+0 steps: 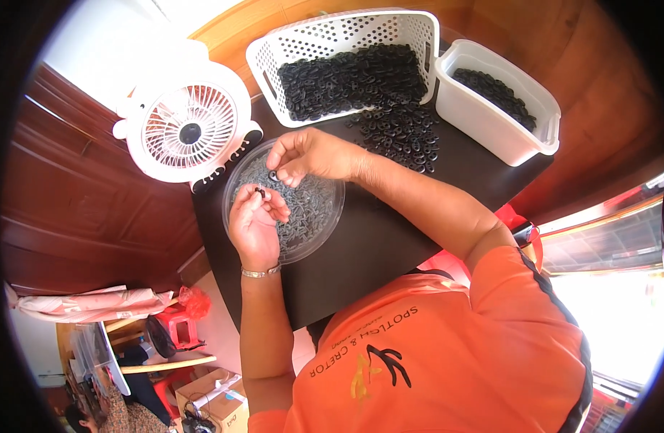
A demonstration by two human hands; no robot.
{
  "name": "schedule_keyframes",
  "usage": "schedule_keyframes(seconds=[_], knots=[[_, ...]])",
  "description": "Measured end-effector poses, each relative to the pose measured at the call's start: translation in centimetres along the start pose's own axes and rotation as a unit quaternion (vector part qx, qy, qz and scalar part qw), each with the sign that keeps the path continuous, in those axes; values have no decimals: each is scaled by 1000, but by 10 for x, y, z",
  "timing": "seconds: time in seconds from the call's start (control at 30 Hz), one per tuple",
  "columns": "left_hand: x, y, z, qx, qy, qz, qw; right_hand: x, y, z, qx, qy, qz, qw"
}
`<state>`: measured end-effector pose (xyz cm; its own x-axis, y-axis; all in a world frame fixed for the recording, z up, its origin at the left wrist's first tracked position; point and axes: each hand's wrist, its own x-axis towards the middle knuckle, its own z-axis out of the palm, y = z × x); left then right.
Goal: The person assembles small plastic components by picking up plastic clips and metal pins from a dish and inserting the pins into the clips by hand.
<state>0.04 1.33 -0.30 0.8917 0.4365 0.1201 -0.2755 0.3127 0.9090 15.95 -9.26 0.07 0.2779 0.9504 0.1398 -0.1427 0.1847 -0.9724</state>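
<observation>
While both hands work over the round clear dish point(325, 216) of small dark pieces at the near left of the black worktop point(390, 238), each pinches one piece of its own. The left hand point(254, 224) sits at the dish's left rim, palm turned up, and its grip is narrow: thumb and forefinger close on a small dark ring piece point(260, 192) held just above the heap in the dish. The piece sits right at the fingertips, not down in the palm. The right hand point(310, 155) comes in from the right across the far rim of the dish, fingers curled downward, and its grip is also narrow, nipping a second small piece point(273, 175) that shows pale against the fingers. The two held pieces are near each other, the right one a little farther from the person and slightly to the right; they do not touch.

Beyond the dish a loose heap of black ring pieces point(404, 133) lies on the worktop, touching the mouth of a white perforated basket point(411, 32) that is tipped on its side and full of the same pieces. Just right of it stands a white plastic tub point(491, 119) holding more. A small white fan point(190, 123) stands at the worktop's left edge, just beside the dish.
</observation>
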Motion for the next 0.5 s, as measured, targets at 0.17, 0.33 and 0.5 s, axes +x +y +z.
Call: schedule_keyframes(seconds=[0.17,0.33,0.5], knots=[[0,0,-3,-66,-6,-9,998,-1,3,15,11,-14,-3,1000],[2,1,-4,-98,-30,-21,995,-3,-2,13,-76,-38,-9,996],[0,0,-3,-53,-5,-12,998,-8,-12,20,-93,-39,37,994]])
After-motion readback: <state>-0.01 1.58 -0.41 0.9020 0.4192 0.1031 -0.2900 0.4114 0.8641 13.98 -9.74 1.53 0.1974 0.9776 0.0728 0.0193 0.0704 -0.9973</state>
